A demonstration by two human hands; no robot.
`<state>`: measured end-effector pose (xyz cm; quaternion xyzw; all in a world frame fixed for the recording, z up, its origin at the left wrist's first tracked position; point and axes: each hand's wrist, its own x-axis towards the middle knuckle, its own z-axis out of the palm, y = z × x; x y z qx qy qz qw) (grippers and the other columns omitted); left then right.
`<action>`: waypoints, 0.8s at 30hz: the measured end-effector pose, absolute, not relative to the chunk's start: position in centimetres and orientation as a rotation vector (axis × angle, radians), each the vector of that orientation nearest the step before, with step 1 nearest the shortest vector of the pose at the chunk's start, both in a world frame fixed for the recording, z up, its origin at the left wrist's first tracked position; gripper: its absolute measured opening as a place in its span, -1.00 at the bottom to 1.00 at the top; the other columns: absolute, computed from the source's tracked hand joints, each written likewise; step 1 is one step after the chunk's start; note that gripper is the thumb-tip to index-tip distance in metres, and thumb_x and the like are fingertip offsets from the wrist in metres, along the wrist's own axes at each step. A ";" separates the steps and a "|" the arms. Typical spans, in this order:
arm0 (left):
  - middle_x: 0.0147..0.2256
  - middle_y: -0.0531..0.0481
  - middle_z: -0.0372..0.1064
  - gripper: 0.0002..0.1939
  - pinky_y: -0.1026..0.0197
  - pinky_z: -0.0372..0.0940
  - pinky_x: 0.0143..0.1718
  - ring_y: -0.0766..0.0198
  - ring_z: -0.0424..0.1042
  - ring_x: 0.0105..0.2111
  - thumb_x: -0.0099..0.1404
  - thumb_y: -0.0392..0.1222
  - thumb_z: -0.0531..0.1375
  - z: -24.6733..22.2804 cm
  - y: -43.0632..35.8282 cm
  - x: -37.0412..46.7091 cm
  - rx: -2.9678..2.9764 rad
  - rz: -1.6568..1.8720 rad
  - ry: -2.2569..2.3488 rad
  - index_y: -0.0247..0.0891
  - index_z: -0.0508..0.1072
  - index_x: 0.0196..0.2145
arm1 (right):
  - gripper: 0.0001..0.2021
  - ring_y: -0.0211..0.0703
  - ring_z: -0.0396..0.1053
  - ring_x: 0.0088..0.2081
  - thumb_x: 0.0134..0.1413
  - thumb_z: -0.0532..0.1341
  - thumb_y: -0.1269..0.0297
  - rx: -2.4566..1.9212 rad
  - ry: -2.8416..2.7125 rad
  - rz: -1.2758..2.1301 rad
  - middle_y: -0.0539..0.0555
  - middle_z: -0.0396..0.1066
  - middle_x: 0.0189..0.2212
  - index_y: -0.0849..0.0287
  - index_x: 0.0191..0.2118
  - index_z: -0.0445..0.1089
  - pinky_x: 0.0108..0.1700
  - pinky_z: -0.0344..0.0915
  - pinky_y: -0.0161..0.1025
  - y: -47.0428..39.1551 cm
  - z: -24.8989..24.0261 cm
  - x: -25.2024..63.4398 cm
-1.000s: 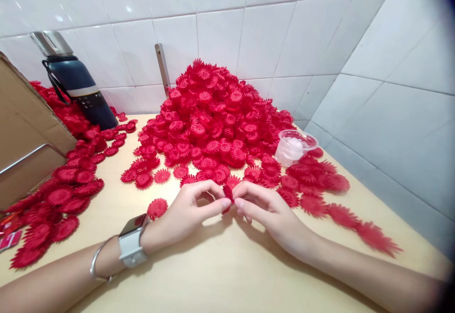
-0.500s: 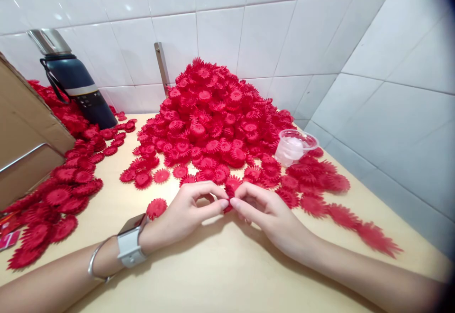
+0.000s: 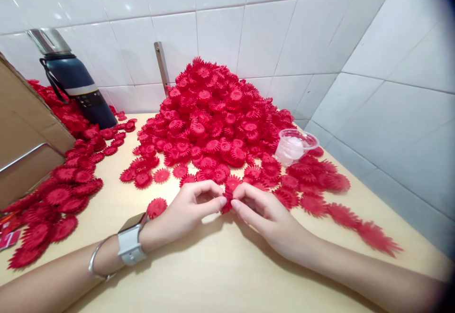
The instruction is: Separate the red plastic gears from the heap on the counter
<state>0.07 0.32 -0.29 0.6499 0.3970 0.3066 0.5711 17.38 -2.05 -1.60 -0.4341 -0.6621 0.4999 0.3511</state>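
Note:
Between my two hands, near the middle of the table, is a small red fringed disc (image 3: 227,202). My left hand (image 3: 199,204), with a watch and a bangle on its wrist, pinches the disc's left side. On the right side, the thumb and forefinger of my right hand (image 3: 263,211) close on it too. Just beyond my fingers rises a large heap of similar red fringed discs (image 3: 216,114). One loose red disc (image 3: 156,207) lies beside my left wrist.
A clear plastic cup (image 3: 293,147) with whitish contents stands right of the heap. At the left are a dark blue bottle (image 3: 83,90), a cardboard box (image 3: 28,128) and more red discs (image 3: 59,194). Tiled walls (image 3: 220,33) bound the table (image 3: 227,275) behind and right.
My fingertips have moved slightly apart, and more of the red disc shows between them. The things on the table have not moved.

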 end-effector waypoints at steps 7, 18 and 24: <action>-0.48 0.07 0.29 -0.88 0.34 0.15 -0.40 0.36 0.26 -0.45 0.19 -0.24 0.11 -0.2 0.6 -0.1 1.626 0.819 1.092 -0.30 0.36 -0.48 | -0.80 -0.33 0.04 -0.57 0.07 0.04 0.28 -1.214 -1.592 1.179 -0.11 0.06 -0.63 0.15 -0.54 0.08 -0.54 0.00 -0.36 -2.0 -1.6 17.4; -0.54 0.14 0.13 -0.90 0.35 0.09 -0.49 0.40 0.15 -0.53 0.17 -0.27 0.06 -0.8 1.6 -0.9 1.514 1.232 1.272 -0.26 0.24 -0.50 | -0.77 -0.34 0.07 -0.63 -0.03 0.08 0.32 -1.219 -1.416 1.108 -0.11 0.05 -0.68 0.13 -0.62 0.04 -0.61 0.04 -0.37 -2.3 -1.4 17.6; -0.54 0.09 0.20 -0.90 0.32 0.11 -0.46 0.37 0.20 -0.51 0.06 -0.39 0.08 -0.1 0.4 -0.6 1.966 0.919 1.072 -0.28 0.22 -0.56 | -0.77 -0.33 0.10 -0.55 0.08 0.06 0.23 -1.106 -1.347 1.175 -0.10 0.09 -0.63 0.15 -0.55 0.13 -0.51 0.12 -0.39 -2.3 -1.6 17.7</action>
